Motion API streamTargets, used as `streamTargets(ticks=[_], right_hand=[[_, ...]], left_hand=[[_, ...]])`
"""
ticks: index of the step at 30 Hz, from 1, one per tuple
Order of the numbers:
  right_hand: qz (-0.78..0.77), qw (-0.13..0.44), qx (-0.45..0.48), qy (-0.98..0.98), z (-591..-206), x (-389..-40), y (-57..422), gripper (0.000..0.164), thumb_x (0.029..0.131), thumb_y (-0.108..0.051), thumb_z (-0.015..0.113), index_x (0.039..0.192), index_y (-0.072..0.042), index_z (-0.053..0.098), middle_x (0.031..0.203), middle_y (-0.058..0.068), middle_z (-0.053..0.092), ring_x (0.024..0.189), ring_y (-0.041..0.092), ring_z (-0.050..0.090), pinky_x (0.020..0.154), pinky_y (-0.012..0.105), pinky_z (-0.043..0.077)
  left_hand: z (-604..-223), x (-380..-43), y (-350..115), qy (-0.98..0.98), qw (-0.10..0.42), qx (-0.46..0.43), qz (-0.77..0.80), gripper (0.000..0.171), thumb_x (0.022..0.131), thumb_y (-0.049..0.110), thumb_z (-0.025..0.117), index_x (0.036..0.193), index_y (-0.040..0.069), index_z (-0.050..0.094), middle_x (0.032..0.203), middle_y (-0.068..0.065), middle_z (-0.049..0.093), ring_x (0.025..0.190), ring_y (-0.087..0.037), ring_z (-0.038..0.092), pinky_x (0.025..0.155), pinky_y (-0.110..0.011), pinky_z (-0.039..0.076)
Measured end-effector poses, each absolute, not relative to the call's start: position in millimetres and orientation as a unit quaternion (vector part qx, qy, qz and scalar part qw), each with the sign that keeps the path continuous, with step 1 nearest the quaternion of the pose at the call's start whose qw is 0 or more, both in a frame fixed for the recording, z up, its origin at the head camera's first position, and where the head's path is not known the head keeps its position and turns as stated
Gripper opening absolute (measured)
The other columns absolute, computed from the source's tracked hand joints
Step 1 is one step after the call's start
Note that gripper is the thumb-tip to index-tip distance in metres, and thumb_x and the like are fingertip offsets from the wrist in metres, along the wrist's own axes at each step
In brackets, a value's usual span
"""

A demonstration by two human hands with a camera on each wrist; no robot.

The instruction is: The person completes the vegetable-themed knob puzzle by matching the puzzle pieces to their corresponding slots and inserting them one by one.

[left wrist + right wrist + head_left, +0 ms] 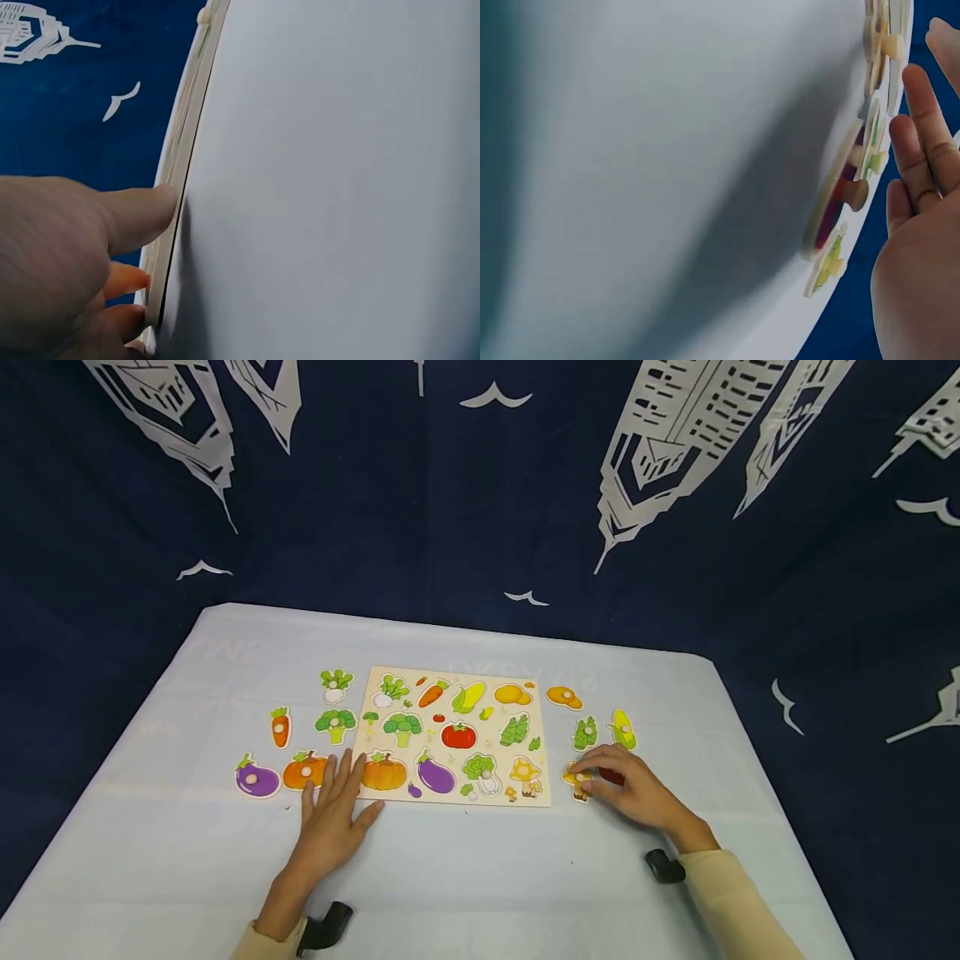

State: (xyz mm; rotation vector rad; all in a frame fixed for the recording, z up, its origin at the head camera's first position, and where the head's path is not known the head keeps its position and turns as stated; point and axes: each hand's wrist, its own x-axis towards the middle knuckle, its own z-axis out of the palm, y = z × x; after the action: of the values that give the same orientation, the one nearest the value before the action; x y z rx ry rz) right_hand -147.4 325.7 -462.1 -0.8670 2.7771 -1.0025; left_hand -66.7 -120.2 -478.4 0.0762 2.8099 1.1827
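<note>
1. The left hand (pixel 333 817) is lying with spread fingers by the board (pixel 429 733), its grip holding nothing.
2. The mushroom piece (pixel 577 783) is lying right of the board, stem pointing toward the person.
3. The right hand (pixel 632 789), the nearer one, is hanging over the mushroom's right side, fingers bent, grip partly spread, holding nothing.

The right hand (pixel 930 225) occupies the right edge, fingers (pixel 911 157) extended and clear of the knobs (pixel 856 195). Adjacent, knobbed pieces (pixel 828 217) appear nearly edge-on along the white worktop (pixel 630 150). A shadow (pixel 742 195) crosses the worktop; blue cloth (pixel 847 311) forms the background.
</note>
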Motion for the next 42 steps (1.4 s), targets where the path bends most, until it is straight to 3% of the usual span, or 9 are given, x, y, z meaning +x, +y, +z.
streamTargets(ticks=[7,23,35,42], right_hand=[[-0.310,0.055,-0.279,0.907,-457.9,-154.7,324.9,0.019,0.092,-0.008,0.071,0.107,-0.020,0.074,0.109,-0.008,0.069,0.100,0.012,0.057,0.088,0.029,0.046],[-0.302,0.077,-0.267,0.912,-459.1,-158.5,319.5,0.017,0.091,-0.009,0.072,0.101,-0.023,0.075,0.107,-0.012,0.068,0.108,0.011,0.057,0.098,0.026,0.042],[-0.311,0.086,-0.262,0.909,-466.2,-159.3,319.6,0.016,0.091,-0.010,0.072,0.100,-0.024,0.073,0.102,-0.011,0.066,0.088,0.012,0.050,0.075,0.024,0.041],[-0.316,0.072,-0.271,0.906,-470.9,-159.4,320.8,0.017,0.089,-0.007,0.073,0.098,-0.021,0.072,0.099,-0.008,0.067,0.082,0.011,0.048,0.069,0.024,0.041]], left_hand=[[-481.3,-65.2,-116.4,0.924,0.030,0.004,0.382,0.073,0.096,0.016,0.065,0.157,0.000,0.027,0.165,-0.027,0.014,0.153,-0.047,0.001,0.116,-0.068,-0.011],[-486.8,-67.2,-118.4,0.923,0.013,-0.009,0.385,0.069,0.097,0.016,0.064,0.156,0.002,0.030,0.164,-0.026,0.017,0.153,-0.045,0.003,0.117,-0.067,-0.008],[-486.4,-67.2,-118.2,0.921,0.010,-0.013,0.389,0.069,0.096,0.015,0.065,0.155,0.002,0.032,0.164,-0.026,0.019,0.153,-0.045,0.004,0.117,-0.067,-0.007],[-486.3,-68.2,-116.6,0.920,0.007,-0.008,0.391,0.069,0.096,0.015,0.065,0.155,0.002,0.033,0.164,-0.025,0.020,0.153,-0.045,0.005,0.117,-0.067,-0.007]])
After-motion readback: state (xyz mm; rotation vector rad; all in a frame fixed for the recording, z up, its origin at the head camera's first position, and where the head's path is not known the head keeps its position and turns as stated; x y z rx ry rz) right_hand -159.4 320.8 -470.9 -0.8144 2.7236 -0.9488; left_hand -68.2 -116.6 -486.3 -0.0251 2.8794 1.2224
